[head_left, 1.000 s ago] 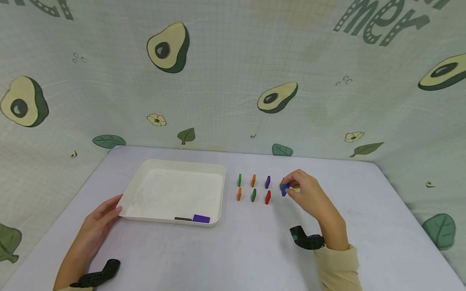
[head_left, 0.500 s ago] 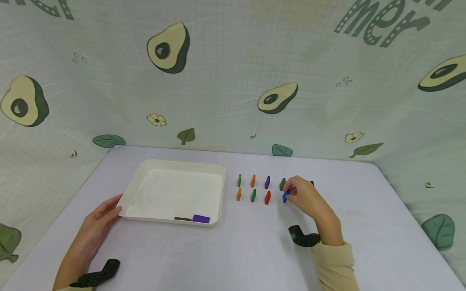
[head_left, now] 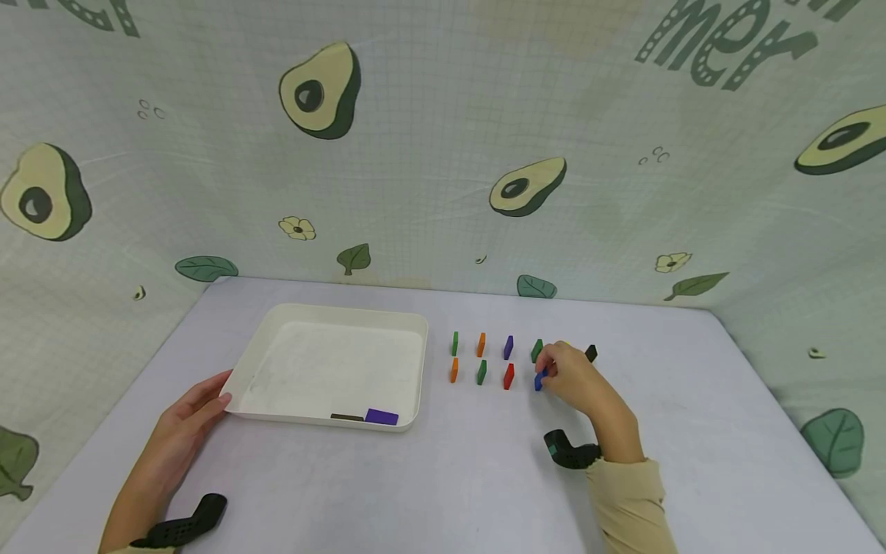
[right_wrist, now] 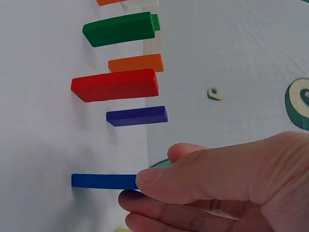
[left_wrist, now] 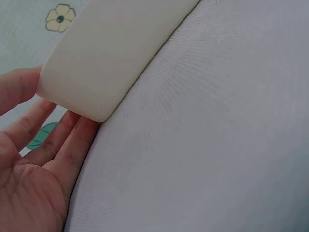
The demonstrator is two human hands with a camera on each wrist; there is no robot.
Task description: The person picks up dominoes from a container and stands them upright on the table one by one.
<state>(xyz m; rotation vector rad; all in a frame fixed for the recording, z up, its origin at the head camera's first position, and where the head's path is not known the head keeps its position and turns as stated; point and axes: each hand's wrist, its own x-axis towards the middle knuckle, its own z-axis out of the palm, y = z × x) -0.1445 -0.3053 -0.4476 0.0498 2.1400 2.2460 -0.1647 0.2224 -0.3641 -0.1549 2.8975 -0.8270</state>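
My right hand (head_left: 554, 375) pinches a blue domino (head_left: 537, 380) standing on the table at the right end of the near row; in the right wrist view thumb and fingers (right_wrist: 193, 186) clamp the blue domino (right_wrist: 104, 181). Upright dominoes stand in two rows: green (head_left: 455, 343), orange (head_left: 481, 344), purple (head_left: 508, 347), green (head_left: 536, 351) behind; orange (head_left: 454, 370), green (head_left: 481, 372), red (head_left: 509, 376) in front. My left hand (head_left: 197, 408) rests with straight fingers against the corner of the white tray (head_left: 277, 323), also seen as tray (left_wrist: 111, 53) and fingers (left_wrist: 63, 140).
A black domino (head_left: 591, 353) stands right of my hand, with a bit of yellow (head_left: 565, 343) behind it. In the tray lie a purple piece (head_left: 381, 417) and a dark piece (head_left: 348, 417). A cloth backdrop with avocado prints surrounds the table.
My right hand has lowered the blue domino from beside the back green one down and slightly toward me onto the table; the black domino is now uncovered. The left hand has not moved.
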